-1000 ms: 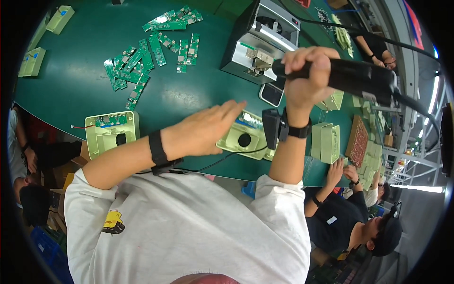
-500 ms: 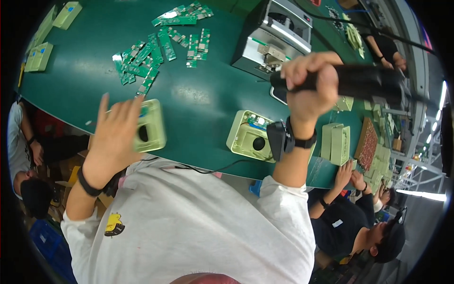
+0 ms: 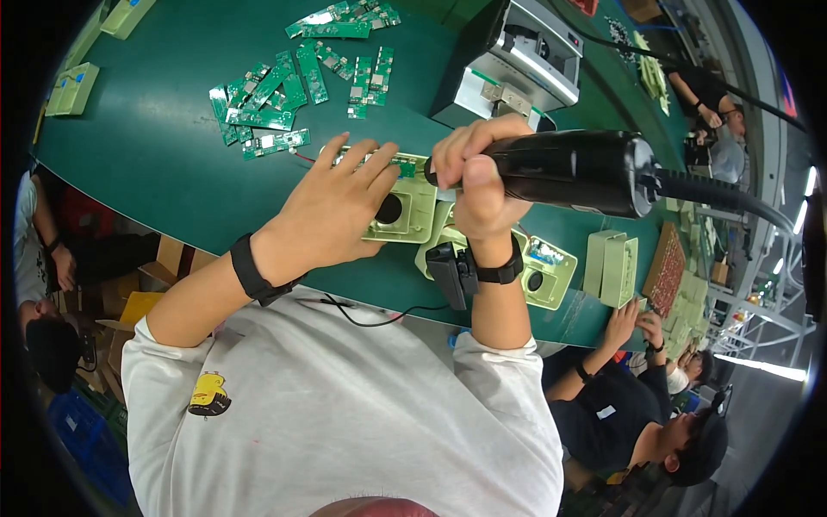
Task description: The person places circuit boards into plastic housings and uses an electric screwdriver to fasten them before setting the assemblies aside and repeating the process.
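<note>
My left hand [image 3: 320, 211] lies across a light-green plastic housing [image 3: 419, 222], fingers over its far side and thumb at its near edge. Inside the housing are a round black part [image 3: 389, 209] and a strip of green circuit board, partly hidden by my fingers. In my right hand [image 3: 484, 177] is a black electric screwdriver [image 3: 573, 172], held level with its cable trailing right. Its tip is at the housing's right end; whether it touches cannot be made out. Beneath my right wrist another green housing [image 3: 425, 261] is mostly covered. To its right sits a housing with a board [image 3: 551, 280].
Loose green circuit boards [image 3: 271, 96] lie at the far left of the green table. A silver and black machine [image 3: 525, 65] stands beyond my right hand. Stacked housings [image 3: 613, 269] and a reddish-brown tray [image 3: 667, 269] are on the right, near a co-worker [image 3: 633, 405].
My left hand has brought its housing rightward, next to the other one. My right hand has moved left and lower with the electric screwdriver, toward that housing.
</note>
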Available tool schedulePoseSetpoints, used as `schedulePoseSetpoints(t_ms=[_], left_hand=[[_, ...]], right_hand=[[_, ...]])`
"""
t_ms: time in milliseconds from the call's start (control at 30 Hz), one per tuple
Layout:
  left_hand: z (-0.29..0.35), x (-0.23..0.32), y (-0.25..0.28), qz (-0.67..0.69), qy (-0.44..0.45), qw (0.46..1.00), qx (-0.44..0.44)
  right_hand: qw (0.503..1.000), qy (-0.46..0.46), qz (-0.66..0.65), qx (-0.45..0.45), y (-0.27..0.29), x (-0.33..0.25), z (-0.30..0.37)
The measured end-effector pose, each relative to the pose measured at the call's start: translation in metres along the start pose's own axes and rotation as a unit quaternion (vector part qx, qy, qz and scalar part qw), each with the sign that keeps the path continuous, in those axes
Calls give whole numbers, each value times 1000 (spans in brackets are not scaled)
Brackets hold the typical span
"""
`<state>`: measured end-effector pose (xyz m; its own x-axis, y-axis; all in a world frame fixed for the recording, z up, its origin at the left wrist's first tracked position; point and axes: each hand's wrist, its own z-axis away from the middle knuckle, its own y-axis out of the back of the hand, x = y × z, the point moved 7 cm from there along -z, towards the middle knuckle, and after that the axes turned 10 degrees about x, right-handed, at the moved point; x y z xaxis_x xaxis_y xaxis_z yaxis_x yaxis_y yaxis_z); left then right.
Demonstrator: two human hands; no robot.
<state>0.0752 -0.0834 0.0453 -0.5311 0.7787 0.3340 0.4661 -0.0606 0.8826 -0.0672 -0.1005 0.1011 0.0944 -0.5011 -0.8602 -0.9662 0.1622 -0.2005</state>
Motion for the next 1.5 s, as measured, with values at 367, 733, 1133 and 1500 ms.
schedulePoseSetpoints(t_ms=[367, 733, 1133, 1500], left_hand=[[3, -7, 1, 26, 15, 1000, 6], [22, -44, 19, 134, 133, 982, -12], [-3, -57, -17, 345, 125, 928, 71], [2, -53, -19, 330, 123, 931, 98]], right_hand=[[1000, -6, 28, -13, -9, 12, 1], [999, 31, -43, 2, 12, -25, -25], [993, 50, 77, 79, 48, -28, -68], [997, 50, 53, -33, -32, 15, -24]])
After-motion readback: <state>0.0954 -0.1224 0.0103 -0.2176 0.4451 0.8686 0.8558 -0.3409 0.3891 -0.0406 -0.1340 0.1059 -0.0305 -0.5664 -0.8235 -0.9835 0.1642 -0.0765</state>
